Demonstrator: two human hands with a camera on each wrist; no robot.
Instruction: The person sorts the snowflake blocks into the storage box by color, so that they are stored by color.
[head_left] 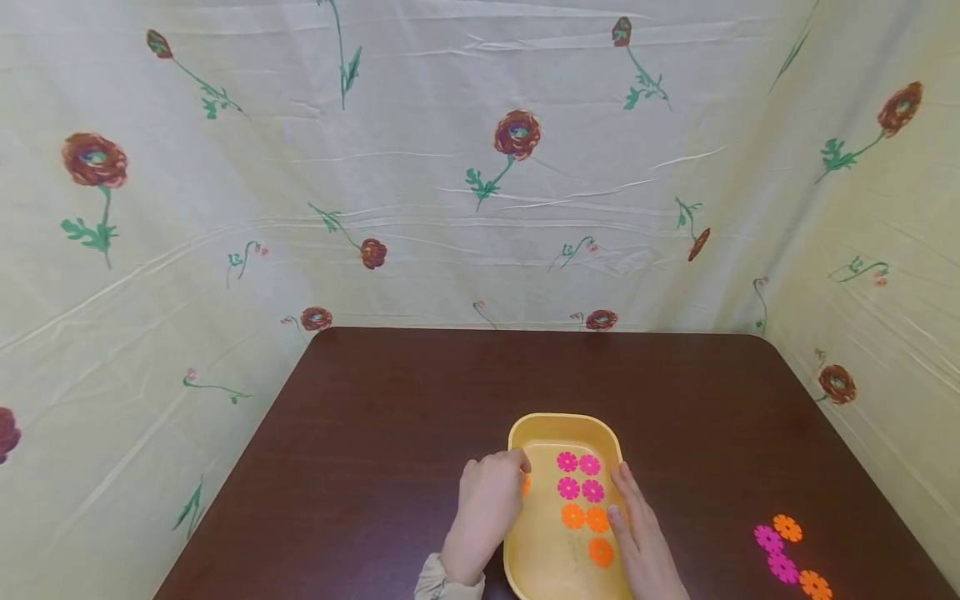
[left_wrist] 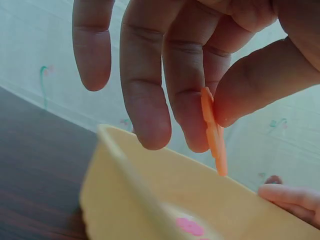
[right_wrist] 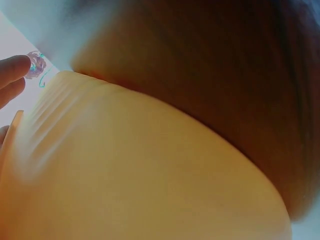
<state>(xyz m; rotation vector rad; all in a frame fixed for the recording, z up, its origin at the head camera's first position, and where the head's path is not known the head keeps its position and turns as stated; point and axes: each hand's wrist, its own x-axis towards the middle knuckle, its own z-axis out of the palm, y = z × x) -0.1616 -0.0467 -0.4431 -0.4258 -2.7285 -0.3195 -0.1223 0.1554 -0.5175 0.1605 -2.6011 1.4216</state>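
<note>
A yellow plastic tray (head_left: 564,427) sits on the dark brown table (head_left: 390,433), holding several pink and orange flower-shaped discs (head_left: 581,492) laid in rows. My left hand (head_left: 491,500) hovers over the tray's left rim and pinches one orange disc (left_wrist: 213,131) on edge between thumb and fingers, above the tray (left_wrist: 125,175). My right hand (head_left: 637,533) lies flat with straight fingers against the tray's right rim. The right wrist view shows only the tray's wall (right_wrist: 125,175) very close and blurred.
Several more pink and orange discs (head_left: 787,554) lie on the table at the near right. A pale cloth with red flowers (head_left: 517,133) hangs behind and on both sides of the table.
</note>
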